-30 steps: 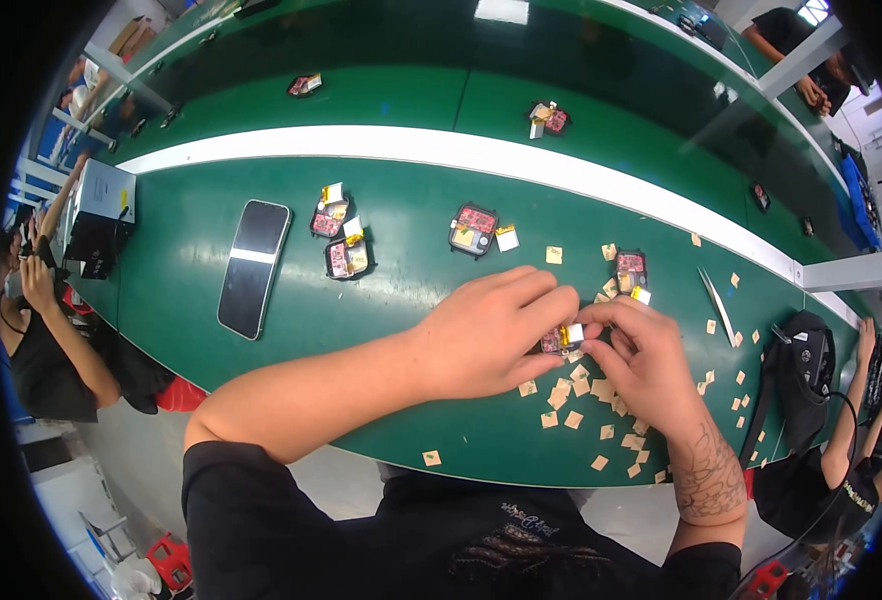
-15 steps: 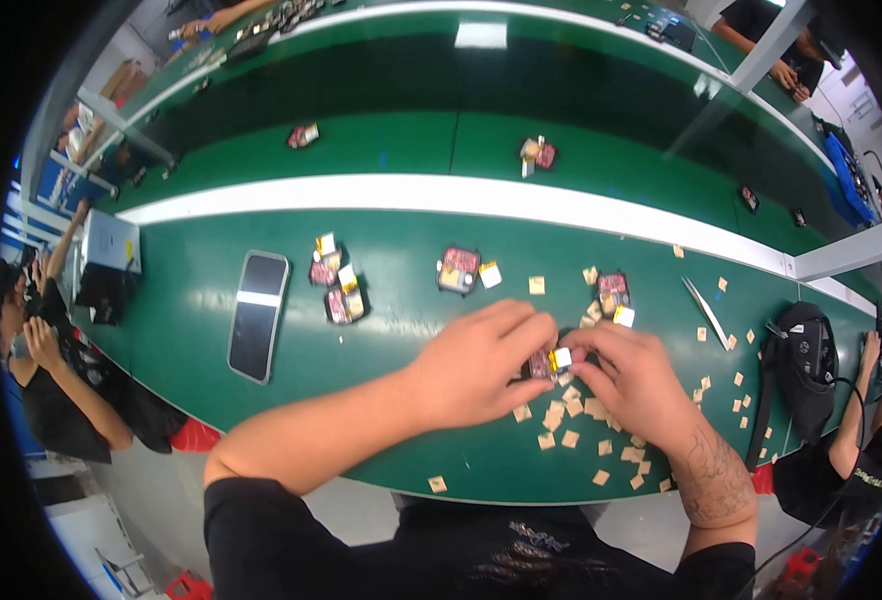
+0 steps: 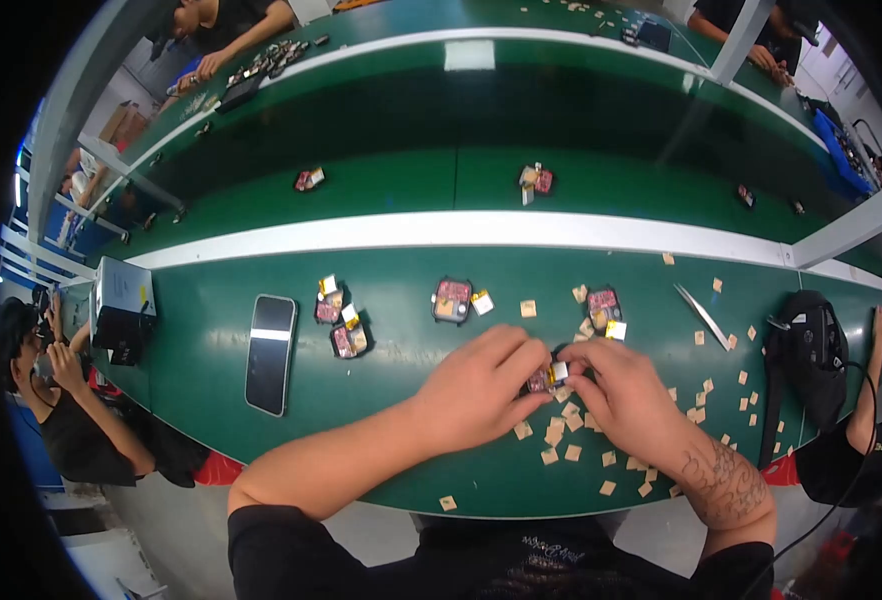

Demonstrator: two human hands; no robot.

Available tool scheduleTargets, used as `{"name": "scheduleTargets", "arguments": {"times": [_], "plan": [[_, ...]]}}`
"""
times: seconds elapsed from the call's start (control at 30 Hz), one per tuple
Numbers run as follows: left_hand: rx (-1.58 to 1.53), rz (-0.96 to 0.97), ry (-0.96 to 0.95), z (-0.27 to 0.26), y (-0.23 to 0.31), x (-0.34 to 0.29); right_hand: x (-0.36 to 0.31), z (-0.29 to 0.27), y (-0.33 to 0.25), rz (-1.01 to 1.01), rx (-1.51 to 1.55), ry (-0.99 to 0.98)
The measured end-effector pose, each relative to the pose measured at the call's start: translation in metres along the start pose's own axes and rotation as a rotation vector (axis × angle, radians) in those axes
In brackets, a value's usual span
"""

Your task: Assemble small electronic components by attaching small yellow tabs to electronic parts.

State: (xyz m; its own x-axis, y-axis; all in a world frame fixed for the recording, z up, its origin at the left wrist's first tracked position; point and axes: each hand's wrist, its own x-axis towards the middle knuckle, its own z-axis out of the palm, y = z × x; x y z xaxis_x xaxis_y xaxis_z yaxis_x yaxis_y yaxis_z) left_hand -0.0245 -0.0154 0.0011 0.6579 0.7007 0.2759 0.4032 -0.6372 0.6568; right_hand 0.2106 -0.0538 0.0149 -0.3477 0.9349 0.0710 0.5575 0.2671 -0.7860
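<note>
My left hand [image 3: 481, 390] and my right hand [image 3: 626, 395] meet over the green table [image 3: 401, 450], both pinching one small dark-and-red part with a yellow tab [image 3: 549, 377] between their fingertips. Small tan squares [image 3: 561, 440] lie scattered just below and to the right of my hands. A similar small dark part [image 3: 604, 308] sits just beyond my right hand, and another one [image 3: 452, 299] lies beyond my left hand.
A black phone [image 3: 270, 352] lies flat at the left, with two more small parts [image 3: 341, 325] beside it. Tweezers [image 3: 702, 316] and a black bag [image 3: 806, 350] are at the right. A grey box [image 3: 121, 310] stands far left. Other people sit around.
My hands stay together on the small part; the view has shifted so that they sit slightly lower and the far benches show more.
</note>
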Motion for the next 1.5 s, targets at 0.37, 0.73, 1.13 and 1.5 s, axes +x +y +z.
{"name": "scheduleTargets", "arguments": {"times": [0.37, 0.73, 1.13, 1.5], "plan": [[0.018, 0.024, 0.015, 0.001, -0.001, 0.0, 0.004, 0.0, -0.01, 0.049, 0.042, -0.021], [0.015, 0.053, 0.009, 0.001, -0.001, -0.001, 0.003, 0.0, -0.008, 0.022, 0.053, 0.016], [0.024, 0.059, -0.006, 0.001, -0.001, 0.0, 0.005, -0.001, -0.007, 0.048, 0.069, -0.015], [0.01, 0.052, 0.0, 0.001, -0.001, -0.001, 0.006, -0.002, -0.009, 0.052, 0.089, -0.061]]}}
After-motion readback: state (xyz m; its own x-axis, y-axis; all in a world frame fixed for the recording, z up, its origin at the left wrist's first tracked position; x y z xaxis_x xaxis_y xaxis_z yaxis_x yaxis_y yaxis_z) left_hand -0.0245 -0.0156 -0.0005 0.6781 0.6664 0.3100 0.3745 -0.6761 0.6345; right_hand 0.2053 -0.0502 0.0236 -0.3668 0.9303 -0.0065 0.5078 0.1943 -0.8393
